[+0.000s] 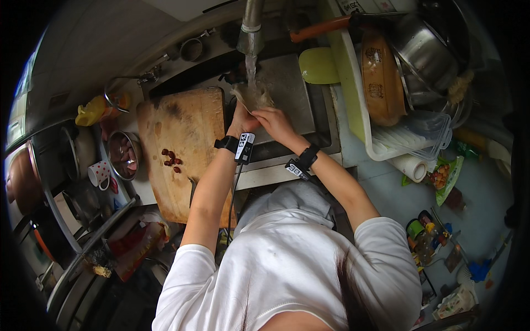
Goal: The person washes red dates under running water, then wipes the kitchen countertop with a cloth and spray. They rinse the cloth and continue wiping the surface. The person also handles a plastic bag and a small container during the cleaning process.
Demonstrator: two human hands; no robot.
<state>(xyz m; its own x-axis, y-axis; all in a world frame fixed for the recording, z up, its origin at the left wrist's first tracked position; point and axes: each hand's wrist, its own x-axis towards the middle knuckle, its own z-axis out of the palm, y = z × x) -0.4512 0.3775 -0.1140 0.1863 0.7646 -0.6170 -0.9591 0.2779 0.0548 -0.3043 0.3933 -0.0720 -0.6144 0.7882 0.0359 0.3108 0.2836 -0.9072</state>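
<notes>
My left hand point(243, 120) grips a pale, limp, wet item point(247, 97), perhaps a cloth or a food skin; its exact kind is not clear. My right hand point(276, 123) meets the left one, its fingers on the lower edge of the same item. A stream of water point(251, 68) runs from the tap point(251, 25) onto the item. Both hands are above the metal sink point(285, 89). To their left, a worn wooden cutting board point(182, 120) bears several dark red dates point(170, 159). Black straps with small tagged devices sit on both wrists.
A steel bowl point(125, 155) with pinkish pieces and a dotted mug point(99, 174) stand left of the board. Right of the sink, a green rack point(352, 82) holds pots and a clear plastic container point(414, 132). A paper roll point(414, 167) lies below it. An orange-brown handle point(319, 29) juts toward the tap.
</notes>
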